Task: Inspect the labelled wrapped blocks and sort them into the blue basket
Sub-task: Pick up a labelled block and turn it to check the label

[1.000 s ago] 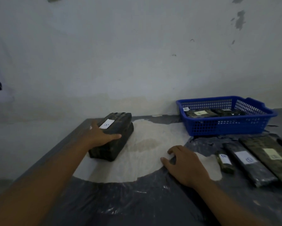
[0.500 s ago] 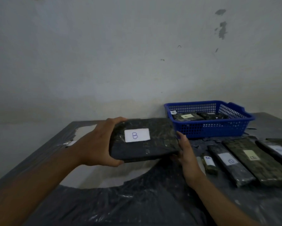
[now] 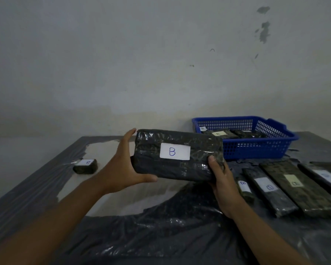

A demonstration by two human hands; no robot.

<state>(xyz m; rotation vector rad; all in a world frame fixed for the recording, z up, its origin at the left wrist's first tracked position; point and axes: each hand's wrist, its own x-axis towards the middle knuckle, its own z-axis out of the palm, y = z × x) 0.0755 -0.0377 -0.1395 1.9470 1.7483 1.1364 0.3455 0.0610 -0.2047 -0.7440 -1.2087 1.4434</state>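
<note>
- The desk (image 3: 313, 146) is the biggest thing here, covered in dark crinkled plastic sheet (image 3: 160, 232) with a pale bare patch under the raised block.
- The blue basket (image 3: 256, 148) sits at the back of the desk, just behind and to the right of the raised block — a few wrapped, labelled blocks already lie inside it.
- The raised block (image 3: 177, 155) is held up off the desk, its white label (image 3: 175, 152) marked "B" facing the person.
- To the right of the raised block, a row of long wrapped blocks (image 3: 298, 188) lies on the desk, each labelled.
- The left hand (image 3: 122, 169) grips the block's left end, fingers (image 3: 129, 136) up behind it and thumb curled underneath.
- The right hand (image 3: 224, 184) holds the right end — thumb pressed on the front, the other fingers hidden behind.
- Well to the left of the raised block, a small wrapped block (image 3: 85, 166) rests on the desk.
</note>
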